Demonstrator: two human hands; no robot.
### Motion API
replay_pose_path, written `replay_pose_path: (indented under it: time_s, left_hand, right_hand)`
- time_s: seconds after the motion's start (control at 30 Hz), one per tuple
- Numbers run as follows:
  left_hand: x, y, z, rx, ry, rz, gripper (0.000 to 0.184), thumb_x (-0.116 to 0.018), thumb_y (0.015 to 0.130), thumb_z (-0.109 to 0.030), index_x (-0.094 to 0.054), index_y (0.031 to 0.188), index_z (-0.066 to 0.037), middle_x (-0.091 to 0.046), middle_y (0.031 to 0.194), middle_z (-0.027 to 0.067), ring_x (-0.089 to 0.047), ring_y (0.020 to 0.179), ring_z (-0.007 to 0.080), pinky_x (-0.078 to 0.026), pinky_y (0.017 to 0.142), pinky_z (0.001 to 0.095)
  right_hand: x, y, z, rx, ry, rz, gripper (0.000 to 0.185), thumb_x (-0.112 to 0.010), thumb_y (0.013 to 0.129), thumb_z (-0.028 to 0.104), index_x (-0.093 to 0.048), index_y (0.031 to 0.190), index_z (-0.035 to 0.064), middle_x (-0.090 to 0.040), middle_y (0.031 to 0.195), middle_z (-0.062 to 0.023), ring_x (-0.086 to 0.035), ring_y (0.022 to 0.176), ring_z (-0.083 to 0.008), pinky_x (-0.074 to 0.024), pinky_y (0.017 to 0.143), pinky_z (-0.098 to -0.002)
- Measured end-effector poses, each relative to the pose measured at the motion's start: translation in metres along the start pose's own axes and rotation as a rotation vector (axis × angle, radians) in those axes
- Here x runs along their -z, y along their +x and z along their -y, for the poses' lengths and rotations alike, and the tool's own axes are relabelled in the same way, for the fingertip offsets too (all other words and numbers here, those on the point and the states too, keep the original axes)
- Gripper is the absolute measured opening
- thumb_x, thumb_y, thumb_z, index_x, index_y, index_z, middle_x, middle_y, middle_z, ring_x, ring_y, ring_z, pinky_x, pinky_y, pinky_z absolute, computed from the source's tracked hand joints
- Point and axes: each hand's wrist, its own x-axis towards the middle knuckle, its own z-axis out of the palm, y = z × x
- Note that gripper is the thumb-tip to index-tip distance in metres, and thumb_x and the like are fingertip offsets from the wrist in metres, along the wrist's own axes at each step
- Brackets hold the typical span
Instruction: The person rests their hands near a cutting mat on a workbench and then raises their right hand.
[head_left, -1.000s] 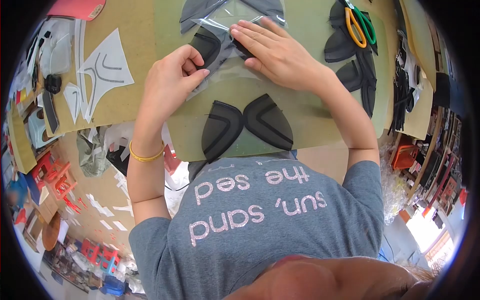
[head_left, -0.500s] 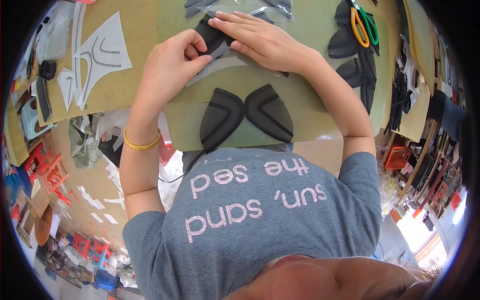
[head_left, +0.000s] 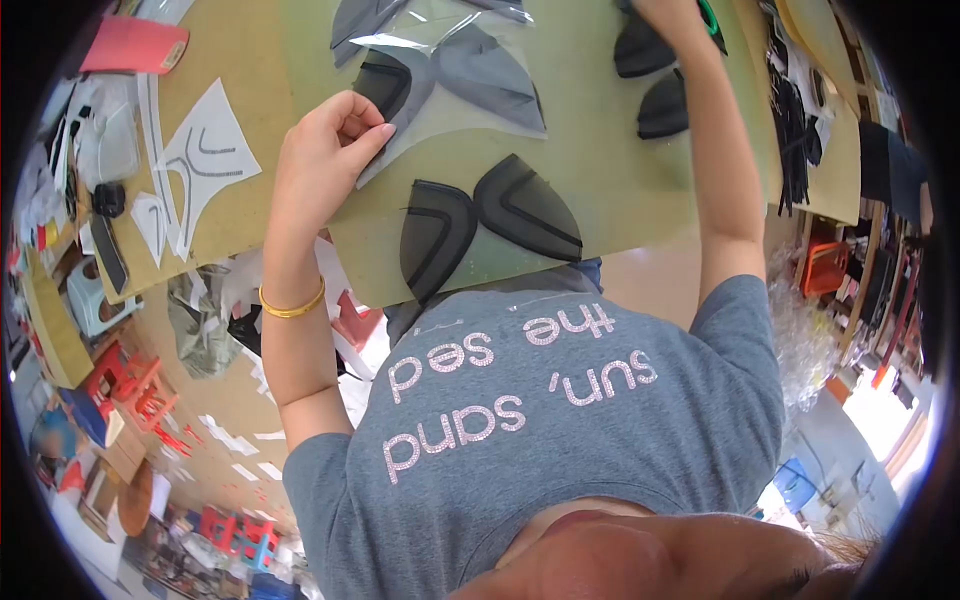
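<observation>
My left hand [head_left: 335, 145] is closed, thumb and fingertips pinched at a dark mesh cup piece [head_left: 388, 82] with a black curved strip. This piece lies against a clear plastic sheet [head_left: 420, 130], beside a plain grey cup piece [head_left: 488, 85]. My right hand [head_left: 660, 15] reaches to the top edge of the view, its fingers cut off by the frame. Near it are black cup pieces [head_left: 645, 45] and the green handle of scissors [head_left: 712, 20]. Closer to my body lie two black mesh cup pieces, one left [head_left: 437, 235] and one right [head_left: 528, 205], each with an angled black strip.
More grey pieces under clear plastic [head_left: 365, 25] lie at the far side of the green mat [head_left: 620, 200]. White paper patterns [head_left: 215, 140] and a pink item [head_left: 135, 45] sit on the left. Black strips [head_left: 795, 150] hang at the right.
My right hand has lifted off the dark cup piece and moved right and away, over the black pieces by the scissors. My left hand stays at the cup piece. The view has shifted.
</observation>
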Motion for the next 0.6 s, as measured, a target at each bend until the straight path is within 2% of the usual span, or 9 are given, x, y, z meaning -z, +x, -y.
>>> replay_pose_path:
  time_s: [0.03,0.07,0.13,0.17,0.27,0.37,0.47,0.6]
  left_hand:
    - [-0.001,-0.001,0.0,0.008,-0.01,-0.004,0.015,-0.074,0.087,-0.014,-0.066,0.09,-0.002,-0.065,0.071,0.0028,-0.057,0.064,0.012,-0.045,0.061,0.0276]
    - [-0.001,-0.002,-0.001,0.012,-0.02,-0.011,0.015,-0.074,0.086,-0.015,-0.068,0.09,-0.003,-0.066,0.071,0.0051,-0.059,0.064,0.0149,-0.047,0.061,0.03]
    - [0.0,-0.005,-0.005,-0.024,0.155,-0.032,0.014,-0.074,0.087,-0.016,-0.069,0.091,-0.003,-0.067,0.075,0.0061,-0.061,0.066,0.0172,-0.048,0.064,0.0307]
    - [0.0,-0.008,-0.006,-0.039,0.241,-0.045,0.014,-0.074,0.087,-0.016,-0.069,0.092,-0.004,-0.068,0.077,0.0067,-0.062,0.068,0.0183,-0.049,0.065,0.031]
    - [-0.002,-0.016,-0.002,-0.198,0.458,-0.168,0.017,-0.074,0.09,-0.015,-0.072,0.101,-0.003,-0.07,0.089,0.0045,-0.062,0.074,0.0175,-0.048,0.068,0.0309]
    - [-0.005,-0.015,-0.005,-0.516,0.575,-0.303,0.022,-0.071,0.093,-0.017,-0.073,0.111,-0.005,-0.072,0.112,0.0091,-0.067,0.099,0.0276,-0.051,0.086,0.0371]
    - [-0.015,0.017,-0.007,-0.785,0.625,-0.303,0.029,-0.067,0.096,-0.019,-0.07,0.122,-0.005,-0.069,0.126,0.0123,-0.06,0.123,0.0323,-0.047,0.104,0.0429]
    - [-0.028,0.044,-0.008,-0.811,0.828,-0.221,0.043,-0.064,0.098,-0.026,-0.061,0.136,-0.006,-0.063,0.138,0.0121,-0.055,0.133,0.0306,-0.042,0.111,0.0477]
  right_hand:
    - [-0.004,-0.006,-0.03,-0.191,-0.103,0.143,0.04,-0.061,0.097,0.027,-0.06,0.123,-0.0028,-0.058,0.127,-0.0286,-0.056,0.116,-0.0467,-0.0464,0.099,-0.049]
    - [0.001,-0.009,-0.033,-0.192,-0.12,0.218,0.038,-0.061,0.097,0.027,-0.061,0.12,-0.0028,-0.059,0.124,-0.0283,-0.057,0.113,-0.0465,-0.0466,0.098,-0.05]
    - [0.011,-0.013,-0.039,-0.19,-0.148,0.372,0.035,-0.061,0.096,0.027,-0.062,0.114,-0.0027,-0.06,0.119,-0.0279,-0.058,0.108,-0.0461,-0.047,0.094,-0.052]
    - [0.022,-0.007,-0.027,-0.266,-0.106,0.444,0.034,-0.062,0.096,0.029,-0.065,0.109,-0.0025,-0.061,0.117,-0.0282,-0.059,0.109,-0.0453,-0.0468,0.095,-0.0507]
    - [0.028,-0.01,-0.028,-0.211,-0.18,0.176,0.034,-0.065,0.094,0.031,-0.068,0.1,-0.003,-0.066,0.105,-0.0283,-0.063,0.102,-0.0447,-0.0496,0.089,-0.0502]
    - [0.042,-0.005,-0.039,-0.461,-0.234,0.441,0.034,-0.068,0.091,0.03,-0.071,0.089,-0.0036,-0.069,0.095,-0.028,-0.067,0.092,-0.0435,-0.0518,0.081,-0.0501]
    - [0.039,-0.009,-0.062,-0.407,-0.225,0.45,0.031,-0.071,0.087,0.027,-0.071,0.087,-0.0039,-0.07,0.091,-0.0271,-0.068,0.086,-0.0429,-0.0525,0.076,-0.05]
    - [0.041,-0.009,-0.075,-0.288,-0.163,0.504,0.026,-0.071,0.082,0.021,-0.071,0.092,-0.0034,-0.069,0.094,-0.0276,-0.067,0.09,-0.0431,-0.0529,0.079,-0.0488]
